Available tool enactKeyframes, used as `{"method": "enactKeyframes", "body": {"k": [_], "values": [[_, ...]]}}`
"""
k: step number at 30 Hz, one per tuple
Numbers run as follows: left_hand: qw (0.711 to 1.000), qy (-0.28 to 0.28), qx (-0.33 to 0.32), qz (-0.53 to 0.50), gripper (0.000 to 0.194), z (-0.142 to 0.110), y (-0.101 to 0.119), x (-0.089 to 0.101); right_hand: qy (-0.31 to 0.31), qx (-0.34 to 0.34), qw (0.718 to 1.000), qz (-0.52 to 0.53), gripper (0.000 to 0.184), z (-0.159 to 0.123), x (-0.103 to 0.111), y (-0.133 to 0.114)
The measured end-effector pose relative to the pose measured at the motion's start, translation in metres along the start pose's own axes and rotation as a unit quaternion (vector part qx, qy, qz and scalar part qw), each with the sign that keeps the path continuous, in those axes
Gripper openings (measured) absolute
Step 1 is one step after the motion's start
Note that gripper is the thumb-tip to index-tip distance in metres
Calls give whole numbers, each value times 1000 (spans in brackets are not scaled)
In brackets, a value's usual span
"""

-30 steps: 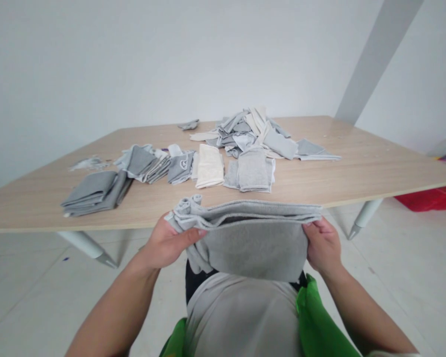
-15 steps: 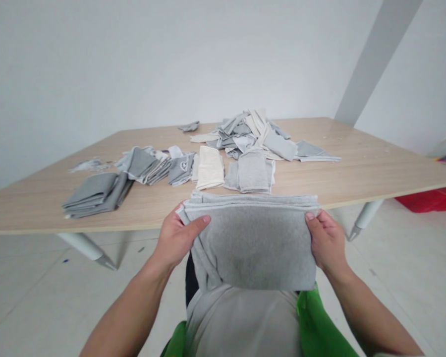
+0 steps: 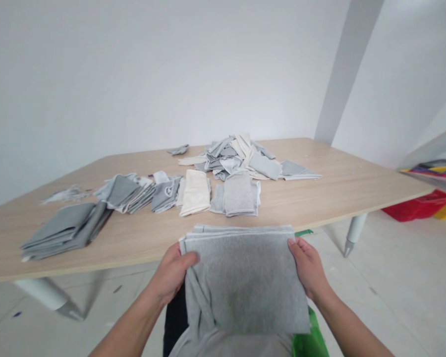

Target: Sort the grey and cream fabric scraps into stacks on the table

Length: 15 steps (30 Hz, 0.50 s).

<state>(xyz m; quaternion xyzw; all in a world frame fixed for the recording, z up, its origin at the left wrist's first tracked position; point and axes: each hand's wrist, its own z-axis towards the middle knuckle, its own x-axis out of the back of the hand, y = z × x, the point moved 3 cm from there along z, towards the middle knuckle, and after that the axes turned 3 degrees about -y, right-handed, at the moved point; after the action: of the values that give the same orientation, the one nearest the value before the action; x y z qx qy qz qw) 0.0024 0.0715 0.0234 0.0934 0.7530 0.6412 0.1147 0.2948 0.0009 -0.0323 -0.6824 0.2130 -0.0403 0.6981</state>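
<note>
A stack of grey fabric pieces (image 3: pixel 245 280) hangs in front of my body, held up at both upper corners just off the table's front edge. My left hand (image 3: pixel 176 267) grips the left corner, its thumb lying across the front. On the right corner, my right hand (image 3: pixel 307 263) pinches the layers between thumb and fingers. The top edges lie nearly level, and the left side hangs in loose folds. Beyond it on the table sit a small grey folded stack (image 3: pixel 240 194) and a cream folded cloth (image 3: pixel 195 193).
The wooden table (image 3: pixel 278 203) carries a heap of grey and cream scraps (image 3: pixel 228 156) at the back. To the left lie dark grey folded cloths (image 3: pixel 61 230), mixed folded pieces (image 3: pixel 122 192) and white scraps (image 3: pixel 65 194). A red bag (image 3: pixel 416 204) rests on the floor at right.
Both hands have drawn the fabric flatter, and its front face now hangs squarer with the top edges more even. The view has tilted up and turned slightly right.
</note>
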Motion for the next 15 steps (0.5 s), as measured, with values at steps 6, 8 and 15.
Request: {"method": "enactKeyframes", "body": {"k": [6, 8, 15], "values": [[998, 45, 30, 20, 17, 23, 1, -21, -19, 25, 999, 1, 35, 10, 14, 14], [997, 57, 7, 55, 15, 28, 5, -27, -67, 35, 997, 1, 35, 6, 12, 11], [994, 5, -37, 105, 13, 29, 18, -44, -187, 68, 978, -62, 28, -11, 13, 8]]}}
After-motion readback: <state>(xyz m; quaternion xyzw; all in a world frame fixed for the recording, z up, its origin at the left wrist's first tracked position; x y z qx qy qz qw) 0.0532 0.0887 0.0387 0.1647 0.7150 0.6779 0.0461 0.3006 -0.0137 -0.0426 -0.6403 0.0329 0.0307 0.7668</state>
